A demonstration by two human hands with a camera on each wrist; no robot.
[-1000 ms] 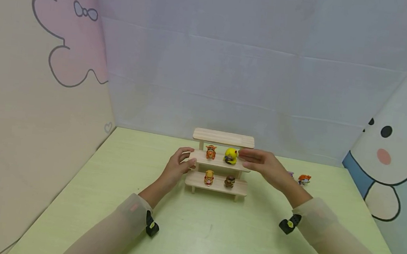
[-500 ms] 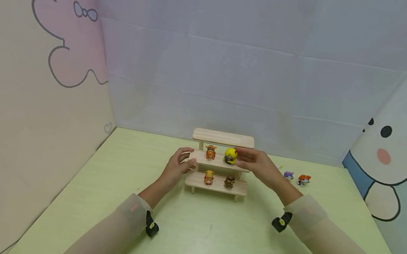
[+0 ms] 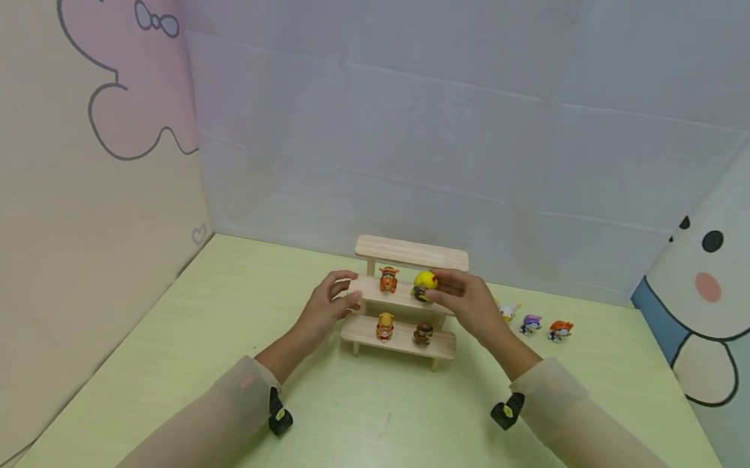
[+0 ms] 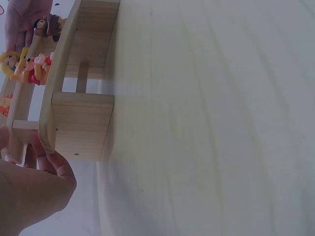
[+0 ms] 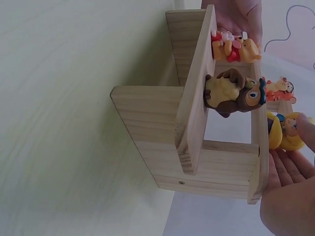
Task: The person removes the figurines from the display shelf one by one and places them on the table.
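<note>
R hand (image 3: 473, 304) pinches yellow-haired fig. (image 3: 422, 284) btwn thumb & fingers, on mid. shelf (image 3: 403, 297) w/ tiger fig. (image 3: 388, 280) nearby. L hand (image 3: 329, 299) has fingers wrapped round L end of wooden stand (image 3: 410, 252).

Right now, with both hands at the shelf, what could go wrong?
The right hand has its thumb and fingers around the yellow-haired figurine; an uneven release might tip it over. The owl figurine stands on the tier below, so a slip could knock it. The left hand holds one end of the wooden shelf; a jolt there might topple the tiger figurine on the middle tier.
</note>
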